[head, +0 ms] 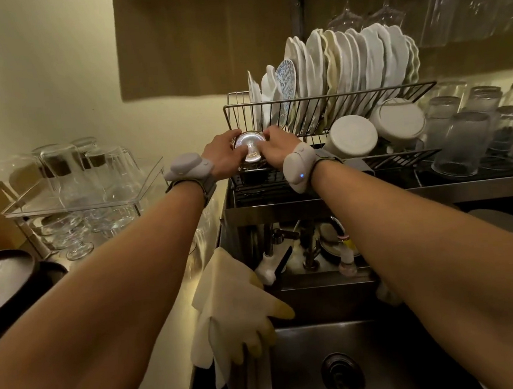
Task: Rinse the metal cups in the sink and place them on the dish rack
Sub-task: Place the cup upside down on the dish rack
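A person reaches both bare arms forward over a dark steel sink (297, 375) toward a wire dish rack (333, 161) standing behind it. On the far left, upturned drinking glasses (68, 178) sit in a clear tray on the bench. Pale rubber gloves (231, 306) hang over the sink's left edge. The left hand (223, 156) presses its fingers (233, 136) against the left side of a metal cup (250, 149), which is upside down at the rack's lower left end, its shiny base facing the camera. The right hand (279, 148) holds the cup's other side, fingers (269, 133) curled on it, so both hands clamp the cup between them. Whether the cup's rim already touches the rack is hidden. To the right stand white plates (346, 69) on edge and two white bowls (377, 129).

The cup looks light, rigid and hard to damage, but probably wet and slippery; gripping its side walls near the base seems the safest hold.
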The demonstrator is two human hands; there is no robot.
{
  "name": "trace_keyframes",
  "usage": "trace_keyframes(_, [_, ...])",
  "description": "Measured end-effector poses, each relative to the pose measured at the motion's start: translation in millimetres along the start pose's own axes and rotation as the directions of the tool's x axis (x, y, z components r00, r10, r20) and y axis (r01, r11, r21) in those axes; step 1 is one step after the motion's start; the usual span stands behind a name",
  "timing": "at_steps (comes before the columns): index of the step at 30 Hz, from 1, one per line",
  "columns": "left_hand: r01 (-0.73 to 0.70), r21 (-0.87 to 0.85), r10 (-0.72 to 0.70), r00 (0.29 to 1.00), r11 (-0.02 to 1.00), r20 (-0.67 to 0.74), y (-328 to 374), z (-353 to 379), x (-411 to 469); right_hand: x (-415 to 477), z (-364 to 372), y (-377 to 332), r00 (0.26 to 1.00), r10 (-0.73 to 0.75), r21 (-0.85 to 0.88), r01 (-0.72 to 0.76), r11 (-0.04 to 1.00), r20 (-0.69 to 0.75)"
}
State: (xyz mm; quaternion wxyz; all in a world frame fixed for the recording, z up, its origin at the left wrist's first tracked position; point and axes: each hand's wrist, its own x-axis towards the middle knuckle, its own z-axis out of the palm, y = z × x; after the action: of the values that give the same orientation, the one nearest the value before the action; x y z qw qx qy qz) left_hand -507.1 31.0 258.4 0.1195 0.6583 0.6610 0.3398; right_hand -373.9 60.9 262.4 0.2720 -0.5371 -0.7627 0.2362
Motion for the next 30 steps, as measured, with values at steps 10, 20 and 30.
trace_keyframes(10, [0.05, -0.004, -0.05, 0.999, 0.999, -0.001, 4, 5, -5, -5, 7, 3, 0.999, -0.034, -0.043, 0.033, 0.999, -0.034])
trace_keyframes(20, [0.106, 0.192, -0.065, 0.976, 0.976, -0.207, 39, 3, -42, -42, -19, 18, 0.99, -0.097, -0.08, 0.089, 0.993, -0.103])
trace_keyframes(30, [0.027, 0.287, 0.062, 0.953, 0.958, -0.297, 147, 113, -110, -154, -99, 112, 0.968, -0.135, -0.163, 0.101, 0.981, -0.211])
